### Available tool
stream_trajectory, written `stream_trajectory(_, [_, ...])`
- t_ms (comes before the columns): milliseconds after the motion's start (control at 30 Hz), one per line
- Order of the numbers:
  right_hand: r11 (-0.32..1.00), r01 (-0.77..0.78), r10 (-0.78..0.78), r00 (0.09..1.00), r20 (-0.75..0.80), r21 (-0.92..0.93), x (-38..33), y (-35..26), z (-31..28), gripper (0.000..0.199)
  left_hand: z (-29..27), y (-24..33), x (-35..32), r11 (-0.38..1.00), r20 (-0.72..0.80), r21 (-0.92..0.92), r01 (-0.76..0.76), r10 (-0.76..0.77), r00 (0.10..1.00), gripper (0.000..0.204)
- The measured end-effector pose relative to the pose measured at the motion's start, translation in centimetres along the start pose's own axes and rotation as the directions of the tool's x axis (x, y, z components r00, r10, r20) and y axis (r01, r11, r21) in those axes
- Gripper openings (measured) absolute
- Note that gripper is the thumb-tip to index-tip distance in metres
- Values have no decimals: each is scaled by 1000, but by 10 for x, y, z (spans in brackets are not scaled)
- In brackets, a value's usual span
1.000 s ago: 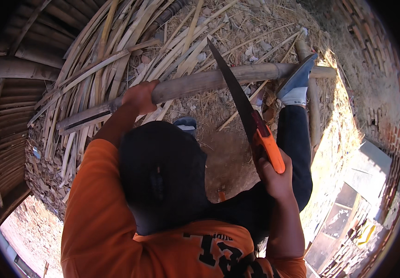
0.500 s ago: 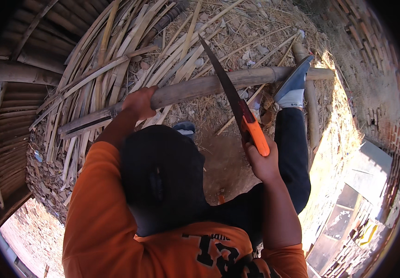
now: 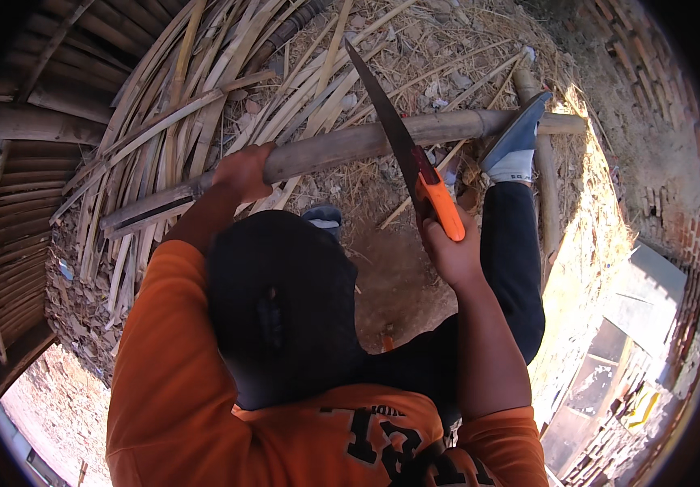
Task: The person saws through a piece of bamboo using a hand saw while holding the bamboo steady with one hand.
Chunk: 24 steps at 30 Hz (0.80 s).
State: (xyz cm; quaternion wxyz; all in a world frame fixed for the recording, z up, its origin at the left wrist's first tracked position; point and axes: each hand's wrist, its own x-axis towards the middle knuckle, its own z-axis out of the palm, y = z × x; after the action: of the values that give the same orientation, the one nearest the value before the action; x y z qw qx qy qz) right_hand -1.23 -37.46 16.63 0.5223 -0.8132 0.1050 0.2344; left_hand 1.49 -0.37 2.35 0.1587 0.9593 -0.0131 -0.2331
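Note:
A thick grey bamboo pole (image 3: 333, 151) lies crosswise in front of me, its left end split open. My left hand (image 3: 243, 172) is closed around the pole left of its middle. In my right hand (image 3: 452, 246) is the orange handle of a hand saw (image 3: 398, 134). The dark blade lies across the pole and points away to the upper left; I cannot make out how deep its teeth sit. My right foot, in a blue shoe (image 3: 519, 134), presses on the pole near its right end.
Many split bamboo strips (image 3: 204, 105) are heaped at the far left. Another pole (image 3: 546, 183) runs under the right end of the first. Straw and chips litter the ground. A brick wall (image 3: 674, 122) stands at the right, a slatted structure (image 3: 21, 219) at the left.
My right hand and the saw have moved forward, away from me, with the blade sliding across the pole. The left hand and foot keep their places on the pole.

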Motion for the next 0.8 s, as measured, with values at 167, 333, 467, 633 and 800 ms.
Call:
stream_trajectory(167, [999, 38, -39, 999, -9, -21, -114, 31, -22, 32, 7, -11, 3, 1000, -63, -16, -21, 20, 998, 83])
stream_trajectory(333, [993, -26, 29, 999, -32, 114, -95, 31, -16, 25, 9, -4, 3, 999, -19, 40, 17, -16, 1000, 86])
stream_trajectory(467, [992, 87, -90, 996, -26, -93, 5, 10, 9, 12, 21, -8, 7, 999, -130, 2, -49, 49, 990, 83])
stream_trajectory(633, [998, 1, -2, 1000, 13, 58, -45, 19, -10, 19, 4, -11, -1, 1000, -50, -13, -7, 6, 999, 83])
stream_trajectory(800, [996, 74, -72, 996, -45, 42, -113, 35, -19, 32, 13, 2, 3, 1000, -57, 20, -2, 3, 998, 84])
